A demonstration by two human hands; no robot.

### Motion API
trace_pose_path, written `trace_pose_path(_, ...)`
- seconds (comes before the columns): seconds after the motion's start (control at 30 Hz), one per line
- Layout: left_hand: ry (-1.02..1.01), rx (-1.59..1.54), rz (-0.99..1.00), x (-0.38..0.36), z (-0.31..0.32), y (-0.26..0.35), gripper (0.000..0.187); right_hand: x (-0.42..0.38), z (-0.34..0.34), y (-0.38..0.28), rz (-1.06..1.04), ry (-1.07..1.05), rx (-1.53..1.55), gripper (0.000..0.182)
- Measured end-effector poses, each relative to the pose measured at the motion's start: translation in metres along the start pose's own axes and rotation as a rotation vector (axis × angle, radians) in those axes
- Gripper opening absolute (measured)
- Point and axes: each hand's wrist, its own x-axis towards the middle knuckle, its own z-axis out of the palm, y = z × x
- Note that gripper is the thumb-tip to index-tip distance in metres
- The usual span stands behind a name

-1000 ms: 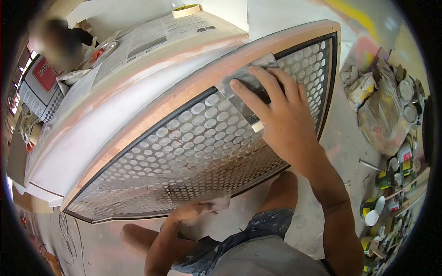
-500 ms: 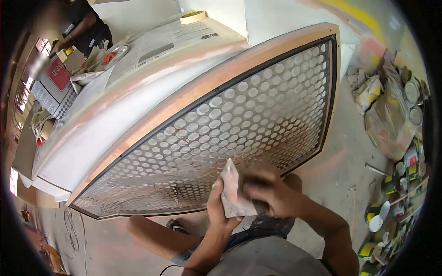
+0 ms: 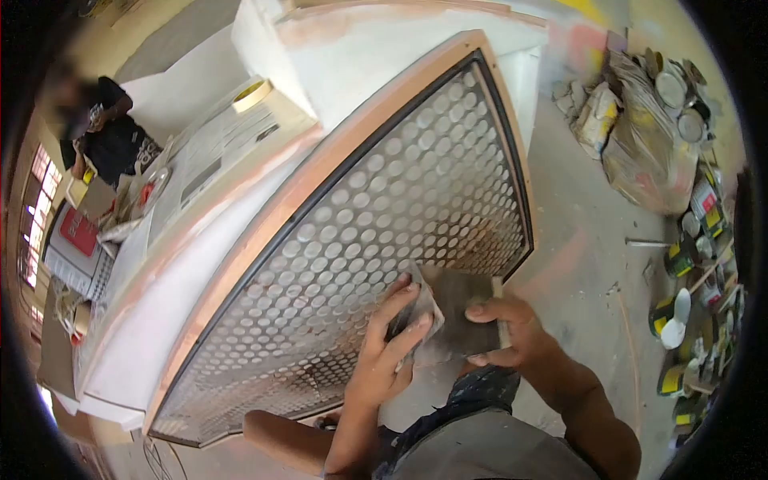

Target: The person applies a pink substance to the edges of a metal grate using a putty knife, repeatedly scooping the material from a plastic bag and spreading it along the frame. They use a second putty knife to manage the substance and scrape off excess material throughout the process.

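My left hand (image 3: 378,360) grips a dusty grey-and-pinkish folded sheet that looks like sandpaper (image 3: 428,308), thumb and fingers closed over it. Close beside it on the right, my right hand (image 3: 524,328) holds a dark, flat, rectangular piece like a sanding block (image 3: 468,308) by its pale right edge. The two pieces overlap in this view. Both hands are over my lap, in front of a large perforated metal grille (image 3: 384,204) in a black-edged, copper-coloured frame (image 3: 260,216).
A white body panel (image 3: 168,320) runs behind the frame, topped with newspaper and a roll of masking tape (image 3: 252,94). At left are a metal can (image 3: 76,248) and a person (image 3: 112,136) in dark clothes. Paint tins (image 3: 680,256) and a plastic bag (image 3: 648,160) lie along the right wall.
My view has turned and shifted, so the grille appears further left. My right hand, blurred before, now shows the dark flat piece held apart from the sandpaper, which has tilted in my left hand.
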Motion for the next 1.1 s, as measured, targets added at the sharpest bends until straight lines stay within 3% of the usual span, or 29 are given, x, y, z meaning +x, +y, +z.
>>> trace_pose_path(0.07,-0.129,0.203,-0.076,0.008,-0.007,-0.002,0.069,0.010,0.001,-0.043,0.310,0.083,0.255,0.065)
trace_pose_path(0.1,-0.144,0.198,-0.063,0.008,-0.012,-0.004,0.069,0.013,-0.004,-0.051,0.292,0.090,0.260,0.065)
trace_pose_path(0.17,-0.373,0.428,-0.110,0.002,-0.018,-0.007,0.069,0.012,-0.018,-0.062,-0.032,0.077,0.181,0.051)
trace_pose_path(0.23,-0.334,0.247,-0.153,-0.011,-0.011,-0.011,0.068,0.021,-0.034,-0.082,-0.256,0.312,-0.240,0.052)
trace_pose_path(0.3,-0.370,0.195,-0.248,-0.025,-0.009,-0.020,0.066,0.041,-0.030,-0.123,-0.479,0.382,-0.886,0.049)
trace_pose_path(0.37,-0.367,0.169,-0.257,-0.035,-0.002,-0.028,0.066,0.075,-0.043,-0.153,-0.855,0.246,-1.320,0.050)
trace_pose_path(0.4,-0.358,0.145,-0.275,-0.039,0.001,-0.031,0.067,0.087,-0.046,-0.166,-0.858,0.253,-1.322,0.050)
trace_pose_path(0.47,-0.370,0.134,-0.322,-0.046,0.007,-0.029,0.067,0.107,-0.050,-0.183,-1.056,0.276,-1.793,0.062)
trace_pose_path(0.57,-0.387,0.094,-0.419,-0.054,0.012,-0.034,0.067,0.134,-0.066,-0.190,-1.122,0.350,-1.985,0.072)
trace_pose_path(0.77,-0.378,0.050,-0.534,-0.065,0.013,-0.039,0.066,0.162,-0.079,-0.192,-1.294,0.455,-2.174,0.073)
trace_pose_path(1.0,-0.359,0.007,-0.654,-0.082,0.019,-0.046,0.065,0.182,-0.103,-0.188,-1.345,0.397,-2.137,0.070)
trace_pose_path(1.1,-0.365,-0.011,-0.616,-0.073,0.023,-0.041,0.064,0.170,-0.098,-0.191,-1.316,0.375,-2.148,0.069)
